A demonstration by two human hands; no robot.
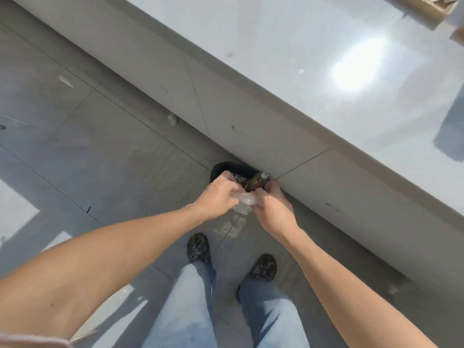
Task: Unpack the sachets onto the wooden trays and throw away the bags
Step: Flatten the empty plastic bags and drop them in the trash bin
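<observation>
A crumpled clear plastic bag (244, 200) hangs between my two hands, above the floor. My left hand (218, 195) grips its left end and my right hand (272, 209) grips its right end. Just beyond the hands, on the floor against the counter's base, stands a small black bin (231, 168) with a brown bottle (257, 183) and other rubbish in it. Part of a wooden tray (424, 6) shows on the countertop at the top right corner. No sachets are visible.
A long white counter (288, 59) runs diagonally from top left to lower right. The floor (100, 136) is grey tile. My two feet in dark patterned shoes (198, 247) stand just short of the bin. A small scrap (172, 120) lies by the counter base.
</observation>
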